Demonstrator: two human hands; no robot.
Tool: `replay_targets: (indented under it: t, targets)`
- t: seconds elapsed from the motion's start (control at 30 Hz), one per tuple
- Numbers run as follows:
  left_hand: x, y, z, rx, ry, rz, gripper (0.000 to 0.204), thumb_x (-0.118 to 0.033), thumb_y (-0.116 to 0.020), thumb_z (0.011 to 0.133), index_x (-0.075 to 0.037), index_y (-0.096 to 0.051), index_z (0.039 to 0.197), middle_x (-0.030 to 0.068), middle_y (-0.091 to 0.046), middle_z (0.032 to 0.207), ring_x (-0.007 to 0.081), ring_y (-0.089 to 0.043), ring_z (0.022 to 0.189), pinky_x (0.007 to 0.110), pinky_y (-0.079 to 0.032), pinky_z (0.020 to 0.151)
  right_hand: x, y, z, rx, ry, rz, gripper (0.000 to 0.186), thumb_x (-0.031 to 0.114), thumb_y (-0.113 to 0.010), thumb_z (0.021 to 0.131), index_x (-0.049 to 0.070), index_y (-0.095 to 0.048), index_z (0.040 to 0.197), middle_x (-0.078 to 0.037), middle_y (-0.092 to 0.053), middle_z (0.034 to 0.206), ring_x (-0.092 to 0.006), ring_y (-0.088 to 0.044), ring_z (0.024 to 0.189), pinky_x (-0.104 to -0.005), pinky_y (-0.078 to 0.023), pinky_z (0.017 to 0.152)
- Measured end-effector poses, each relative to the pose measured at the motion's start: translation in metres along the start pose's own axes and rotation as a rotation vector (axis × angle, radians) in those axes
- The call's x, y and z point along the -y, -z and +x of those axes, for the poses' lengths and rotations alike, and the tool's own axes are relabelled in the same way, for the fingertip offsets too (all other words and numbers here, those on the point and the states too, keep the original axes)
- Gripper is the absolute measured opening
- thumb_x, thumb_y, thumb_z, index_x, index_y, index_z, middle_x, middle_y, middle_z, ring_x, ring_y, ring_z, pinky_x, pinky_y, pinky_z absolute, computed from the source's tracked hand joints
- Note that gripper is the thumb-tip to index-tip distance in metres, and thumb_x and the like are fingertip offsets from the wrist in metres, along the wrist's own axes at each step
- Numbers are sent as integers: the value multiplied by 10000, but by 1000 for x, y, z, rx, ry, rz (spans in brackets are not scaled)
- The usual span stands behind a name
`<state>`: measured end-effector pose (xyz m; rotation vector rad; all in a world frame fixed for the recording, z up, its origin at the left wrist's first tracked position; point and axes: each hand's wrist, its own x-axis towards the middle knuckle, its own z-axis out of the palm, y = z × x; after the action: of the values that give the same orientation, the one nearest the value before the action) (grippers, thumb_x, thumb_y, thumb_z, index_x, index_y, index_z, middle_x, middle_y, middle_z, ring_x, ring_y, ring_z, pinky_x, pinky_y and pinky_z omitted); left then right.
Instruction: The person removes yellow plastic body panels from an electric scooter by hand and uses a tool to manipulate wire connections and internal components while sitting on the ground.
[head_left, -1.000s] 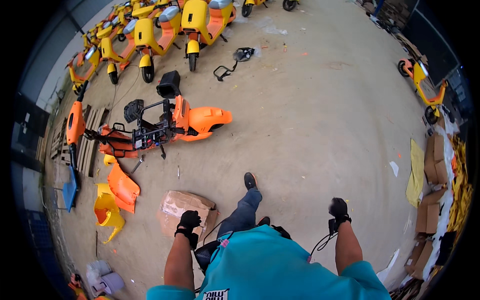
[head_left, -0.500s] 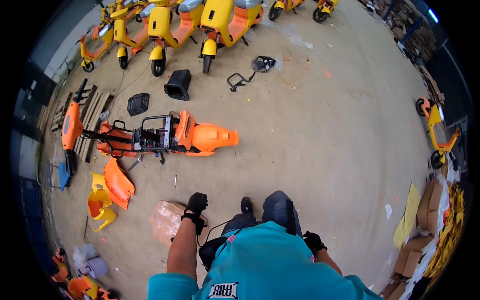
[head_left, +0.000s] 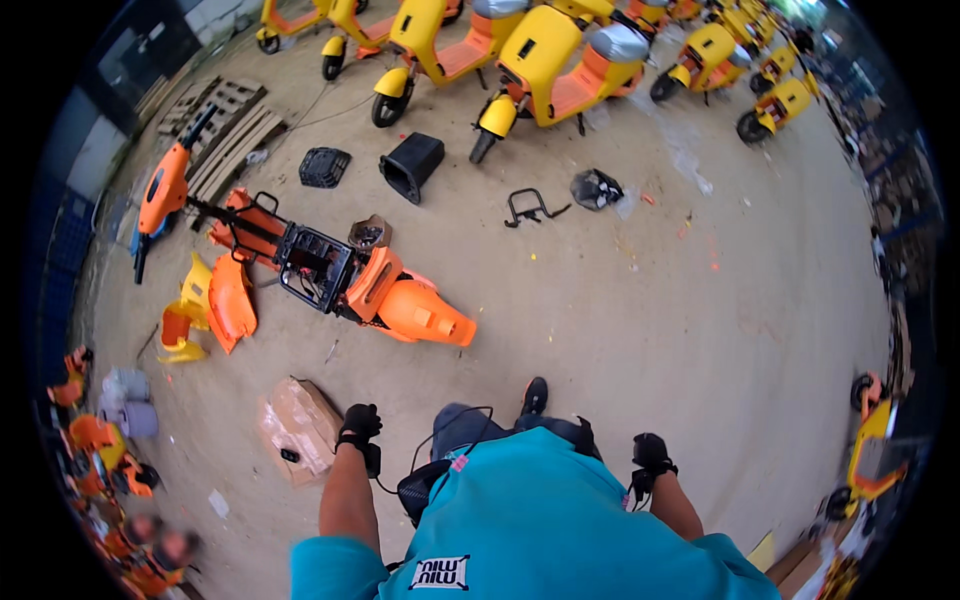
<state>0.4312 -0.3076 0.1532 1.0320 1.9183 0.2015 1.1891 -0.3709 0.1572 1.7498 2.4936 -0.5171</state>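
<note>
My left hand [head_left: 362, 420], in a black glove with a dark band at the wrist, hangs closed near a flattened brown cardboard piece [head_left: 300, 425] on the floor; I see nothing in it. On my other side, my right hand [head_left: 652, 452], also black-gloved, is curled closed beside my body, with nothing visible in its grasp. Ahead to the left stands a partly stripped orange scooter [head_left: 425, 312] with its black frame [head_left: 315, 265] bare. Orange and yellow body panels [head_left: 232, 303] lie beside it. A small dark object [head_left: 289, 455] rests on the cardboard.
Yellow scooters [head_left: 545, 60] line the far side. A black bin [head_left: 412, 167], a black basket [head_left: 325, 167], a bent black rack [head_left: 533, 207] and a black bag [head_left: 596, 189] lie on the concrete. Wooden pallets [head_left: 235, 150] are at far left; another scooter [head_left: 866, 450] stands at right.
My view has turned to the right, so the stripped scooter appears tilted and more far-side scooters show. I have stepped, with the other foot now forward. My right hand has swung forward.
</note>
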Motion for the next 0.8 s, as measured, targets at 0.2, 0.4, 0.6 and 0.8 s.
replay_targets:
  t: [0.2,0.4,0.6,0.8]
  targets:
    - [-86,-54,1,-31,-24,-289,151,-178,-584,804,-32,-571,765,102,-619,653,207,-634,567,330,-497,481,-128,113,173,127,-1074,1203,119,224,-597,824,110,-566,838,-42,-487,581,-166,-476,464,-327,-429,430]
    - [6,-69,26,-107,30,-403,160,-187,-594,808,-38,-548,773,92,-634,686,211,-628,569,344,-502,504,-101,124,353,398,-736,1415,293,134,-641,701,87,-601,987,-43,-579,721,-177,-570,596,-283,-489,550]
    - [-138,-75,118,16,-59,481,161,-201,-618,753,-86,-643,861,150,-662,738,342,-634,684,439,-512,659,-78,193,415,507,-260,751,349,113,-706,705,91,-596,1036,-63,-608,733,-175,-602,655,-325,-522,575]
    - [-202,-37,205,-490,-40,-407,282,-250,-512,828,-1,-609,740,198,-643,740,295,-643,649,411,-501,614,-127,190,473,401,482,-105,184,248,-646,764,89,-554,763,-95,-613,694,-265,-597,638,-402,-491,573]
